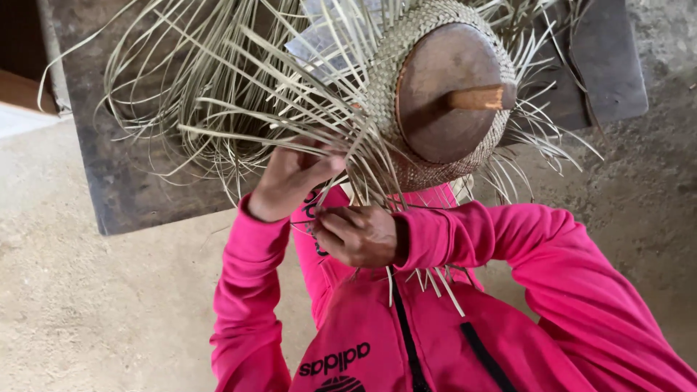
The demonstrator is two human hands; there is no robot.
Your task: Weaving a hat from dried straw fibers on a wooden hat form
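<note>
Hands close together below the woven hat: left hand pinches straw strips at its brim; right hand, seemingly curled around strips, sits just beneath.

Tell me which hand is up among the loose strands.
The left hand, raised into the strands beside the woven hat; the right hand sits lower, curled against the pink jacket.

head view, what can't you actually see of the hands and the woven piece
- Left hand, head view: fingertips are buried in the loose straw strips.
- Right hand: fingers curl inward, so any strip pinched is hidden.
- Woven piece: its inside is covered by the wooden block, and its top is cut by the frame edge.
</note>
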